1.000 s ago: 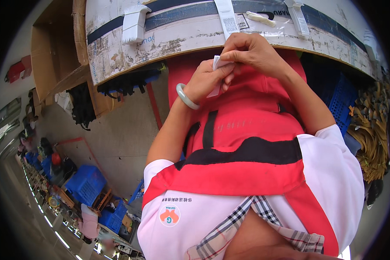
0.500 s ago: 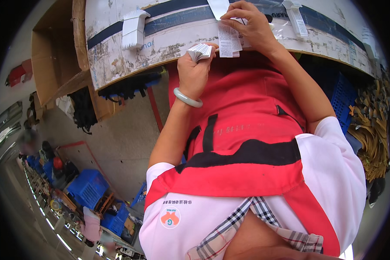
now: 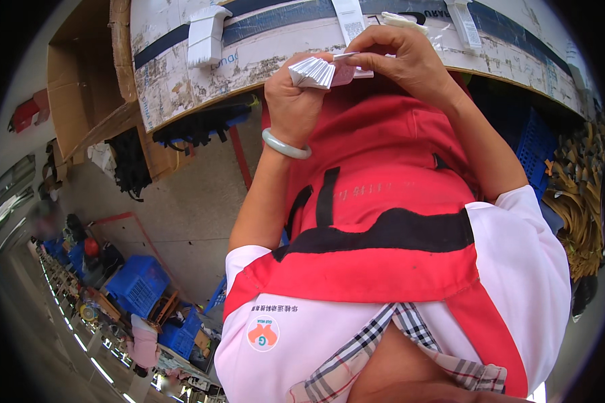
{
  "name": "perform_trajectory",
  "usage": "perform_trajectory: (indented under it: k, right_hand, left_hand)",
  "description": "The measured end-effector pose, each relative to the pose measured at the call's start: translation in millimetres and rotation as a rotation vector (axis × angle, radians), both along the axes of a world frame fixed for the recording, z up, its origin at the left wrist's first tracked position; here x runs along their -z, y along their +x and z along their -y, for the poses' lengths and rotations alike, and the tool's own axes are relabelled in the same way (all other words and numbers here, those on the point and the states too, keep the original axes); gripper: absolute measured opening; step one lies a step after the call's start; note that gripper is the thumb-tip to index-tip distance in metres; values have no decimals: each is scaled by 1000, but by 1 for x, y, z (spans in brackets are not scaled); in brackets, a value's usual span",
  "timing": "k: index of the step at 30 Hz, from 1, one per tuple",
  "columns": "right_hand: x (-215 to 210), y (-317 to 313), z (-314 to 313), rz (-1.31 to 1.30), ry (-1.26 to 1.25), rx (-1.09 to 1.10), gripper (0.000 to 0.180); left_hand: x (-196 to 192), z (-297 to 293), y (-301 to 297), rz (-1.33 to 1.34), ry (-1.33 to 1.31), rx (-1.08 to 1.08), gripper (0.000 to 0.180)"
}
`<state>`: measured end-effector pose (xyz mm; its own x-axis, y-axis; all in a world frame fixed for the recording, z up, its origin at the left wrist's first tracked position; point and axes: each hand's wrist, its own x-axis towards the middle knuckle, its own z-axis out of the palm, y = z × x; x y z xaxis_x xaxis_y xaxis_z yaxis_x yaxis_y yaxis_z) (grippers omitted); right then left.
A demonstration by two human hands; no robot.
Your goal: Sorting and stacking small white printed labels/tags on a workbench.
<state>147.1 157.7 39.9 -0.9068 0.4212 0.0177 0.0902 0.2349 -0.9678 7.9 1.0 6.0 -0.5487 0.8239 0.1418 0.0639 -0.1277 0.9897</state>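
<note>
My left hand point(image 3: 290, 104), a pale bangle on its wrist, is closed round a fanned bundle of folded white labels point(image 3: 312, 72) just off the table's near edge. Close to its fingertips, my right hand point(image 3: 417, 66) pinches a thin white label point(image 3: 345, 56), seen nearly edge-on. Some pale label material hangs below the pinch, partly hidden by the fingers. Just beyond lies a strip-like stack of printed white labels point(image 3: 348, 19). Another white label stack point(image 3: 207, 39) is on the left of the table, and a third printed stack point(image 3: 462, 25) on the right.
The worn, tape-covered cardboard tabletop point(image 3: 175, 87) ends just before my red apron point(image 3: 383, 161). A small white bundle point(image 3: 403, 21) lies behind my right hand. An open cardboard box point(image 3: 81, 80) stands left, a blue crate point(image 3: 536, 151) under the table at right, beside piled brown strips point(image 3: 575, 201).
My right hand has come nearer and lower, bringing a label to my left hand's fingertips. The printed label that hung over the edge has been folded or moved. The left hand shifted slightly left.
</note>
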Motion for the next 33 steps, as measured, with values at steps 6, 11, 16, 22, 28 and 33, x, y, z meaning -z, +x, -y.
perform_trajectory:
  k: [6,11,16,22,28,33]
  right_hand:
    - [-4,0,2,-18,88,-33,21]
    - [-12,2,-3,53,-130,-94,20]
    - [-25,-6,11,103,-415,-153,12]
    - [23,-9,6,-25,-274,11,22]
    - [35,-34,-45,21,694,294,16]
    - [48,-35,-50,-90,792,306,13]
  left_hand:
    - [3,3,4,3,8,-17,16]
    - [-10,5,2,526,-164,120,10]
    - [-10,0,5,717,-218,249,45]
    - [14,1,2,756,-150,447,40]
    - [9,-6,7,738,-163,293,24]
    - [11,-6,1,627,-229,232,22]
